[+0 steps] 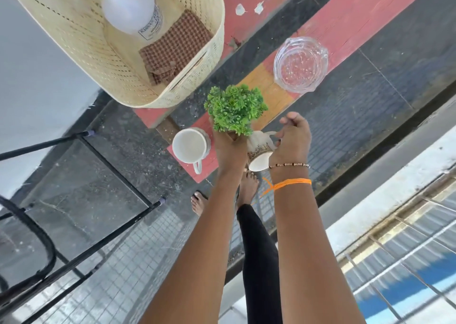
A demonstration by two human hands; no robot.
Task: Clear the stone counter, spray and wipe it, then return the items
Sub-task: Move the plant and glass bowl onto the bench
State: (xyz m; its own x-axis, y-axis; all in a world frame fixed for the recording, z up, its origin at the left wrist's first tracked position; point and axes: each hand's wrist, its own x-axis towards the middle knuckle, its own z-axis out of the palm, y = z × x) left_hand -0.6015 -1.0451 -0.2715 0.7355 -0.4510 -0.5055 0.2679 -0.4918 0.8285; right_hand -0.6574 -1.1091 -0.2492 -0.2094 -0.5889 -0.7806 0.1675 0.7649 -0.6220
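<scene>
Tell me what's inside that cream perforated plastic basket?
Inside the cream perforated plastic basket stand a white translucent spray bottle and a brown checked cloth beside it. The bottle's top is cut off by the frame, and whatever lies under the cloth is covered.

Only print in view: a small dark-lettered label low on the white translucent plastic spray bottle, standing in the cream perforated plastic basket. Letters too blurred to read. No other text, numbers or signs legible.

black metal chair frame, railing
</scene>
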